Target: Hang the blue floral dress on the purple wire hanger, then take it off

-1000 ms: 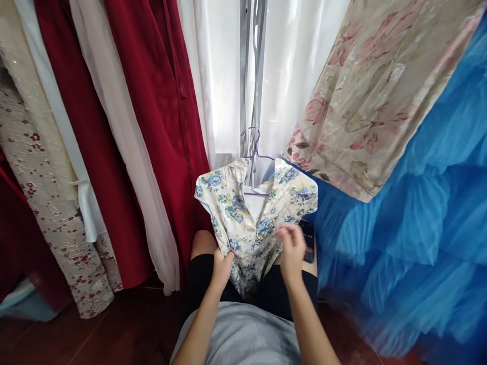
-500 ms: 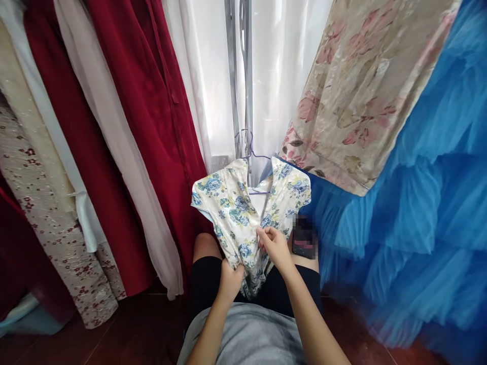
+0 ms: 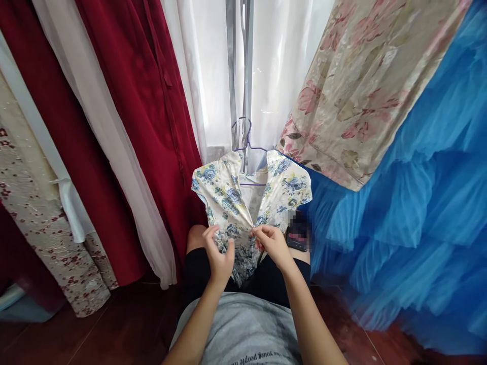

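A white short-sleeved blouse (image 3: 292,185) with blue flowers and a V neckline hangs on a purple wire hanger (image 3: 249,144) in front of me, its lower part bunched over my lap. My right hand (image 3: 271,244) pinches the blouse's front edge at the bottom of the V. Over the blouse's left side, my left hand (image 3: 219,256) has its thumb and fingers apart and grips no cloth. The blouse's hem is gathered between my thighs and partly hidden.
Dark red garments (image 3: 125,101) and a pale pink cloth (image 3: 99,121) hang at left. A beige floral garment (image 3: 365,91) and blue ruffled tulle (image 3: 399,228) hang at right. A phone (image 3: 299,233) lies on my right thigh. Behind stand metal poles (image 3: 230,61) and a white curtain (image 3: 285,66).
My left hand has let go of the lower blouse, moved up and spread its fingers. My right hand keeps its pinch at the front edge. The view has shifted slightly.
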The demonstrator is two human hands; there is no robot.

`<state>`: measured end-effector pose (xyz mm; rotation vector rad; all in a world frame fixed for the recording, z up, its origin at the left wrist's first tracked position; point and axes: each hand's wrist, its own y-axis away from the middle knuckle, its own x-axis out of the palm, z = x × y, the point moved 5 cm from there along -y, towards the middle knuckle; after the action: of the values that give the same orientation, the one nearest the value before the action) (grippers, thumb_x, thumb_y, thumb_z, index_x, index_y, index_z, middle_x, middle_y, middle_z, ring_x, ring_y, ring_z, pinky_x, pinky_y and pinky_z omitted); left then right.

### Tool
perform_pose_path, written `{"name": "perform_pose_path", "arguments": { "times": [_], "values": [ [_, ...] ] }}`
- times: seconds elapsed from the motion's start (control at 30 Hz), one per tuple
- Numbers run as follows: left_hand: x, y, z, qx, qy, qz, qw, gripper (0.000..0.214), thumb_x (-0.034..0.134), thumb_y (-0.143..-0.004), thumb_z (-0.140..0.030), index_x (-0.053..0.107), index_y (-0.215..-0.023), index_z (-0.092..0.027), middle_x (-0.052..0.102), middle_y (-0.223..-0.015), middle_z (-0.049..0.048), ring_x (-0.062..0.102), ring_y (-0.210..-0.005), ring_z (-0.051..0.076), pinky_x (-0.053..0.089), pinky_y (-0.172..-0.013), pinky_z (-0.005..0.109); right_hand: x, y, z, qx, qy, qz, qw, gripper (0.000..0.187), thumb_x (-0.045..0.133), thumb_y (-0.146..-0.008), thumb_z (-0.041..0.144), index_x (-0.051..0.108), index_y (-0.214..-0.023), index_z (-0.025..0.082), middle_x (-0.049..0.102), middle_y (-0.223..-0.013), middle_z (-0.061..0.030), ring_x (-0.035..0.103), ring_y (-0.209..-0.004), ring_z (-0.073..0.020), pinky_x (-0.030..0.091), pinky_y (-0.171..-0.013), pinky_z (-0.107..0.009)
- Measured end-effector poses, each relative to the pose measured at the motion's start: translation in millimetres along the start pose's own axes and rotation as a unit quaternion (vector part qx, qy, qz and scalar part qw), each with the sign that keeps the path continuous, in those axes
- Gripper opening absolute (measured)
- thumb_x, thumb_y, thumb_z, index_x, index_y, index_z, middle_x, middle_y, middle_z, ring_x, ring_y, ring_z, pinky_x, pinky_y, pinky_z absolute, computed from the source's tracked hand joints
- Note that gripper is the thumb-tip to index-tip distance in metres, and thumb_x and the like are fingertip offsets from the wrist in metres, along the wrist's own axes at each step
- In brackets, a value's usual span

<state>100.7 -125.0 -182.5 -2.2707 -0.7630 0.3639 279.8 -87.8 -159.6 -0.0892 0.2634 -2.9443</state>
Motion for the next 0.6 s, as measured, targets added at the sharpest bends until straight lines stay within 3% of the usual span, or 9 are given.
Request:
{"name": "perform_pose_path", "arguments": {
  "times": [0.1,0.17,0.33,0.6],
  "values": [
    [34.6,-9.1,-23.5,0.049,0.018,0.176,0.983,0.020,0.063,-0.087,-0.023,0.063,-0.106,-0.024,0.066,-0.105,0.0089,0.062,-0.106,0.026,0.046,-0.098,0.038,-0.1,3.4,8.7,-0.018,0.017,-0.001,1.000,0.027,0.067,-0.082,0.040,0.065,-0.067,0.017,0.060,-0.049,0.0003,0.047,-0.042,-0.0111,0.036,-0.045,-0.023],
    [51.2,-11.2,-29.0,0.047,0.023,0.233,0.971,0.008,0.058,-0.091,-0.023,0.065,-0.095,-0.023,0.066,-0.092,0.0066,0.064,-0.091,0.023,0.048,-0.085,0.033,-2.0,2.9,13.2,-0.014,0.011,-0.003,1.000,0.029,0.069,-0.081,0.041,0.064,-0.064,0.018,0.060,-0.048,0.0001,0.047,-0.040,-0.0109,0.036,-0.043,-0.023],
    [70.1,-8.9,-23.8,0.061,0.002,0.284,0.957,0.009,0.054,-0.089,-0.017,0.060,-0.085,-0.022,0.064,-0.084,0.0048,0.063,-0.078,0.019,0.047,-0.076,0.029,-11.7,-21.1,38.5,-0.013,-0.024,-0.019,0.999,0.029,0.071,-0.077,0.043,0.066,-0.065,0.017,0.058,-0.047,0.0008,0.044,-0.036,-0.0092,0.028,-0.037,-0.023],
    [79.5,-12.1,-31.5,0.063,-0.106,0.370,0.921,0.013,0.051,-0.083,-0.008,0.055,-0.080,-0.020,0.059,-0.076,0.0031,0.057,-0.068,0.017,0.040,-0.065,0.027,-13.3,-124.5,129.7,-0.070,-0.073,-0.056,0.993,0.016,0.069,-0.072,0.024,0.067,-0.061,0.012,0.055,-0.048,0.0019,0.038,-0.039,-0.0048,0.025,-0.037,-0.019]
  ]
}}
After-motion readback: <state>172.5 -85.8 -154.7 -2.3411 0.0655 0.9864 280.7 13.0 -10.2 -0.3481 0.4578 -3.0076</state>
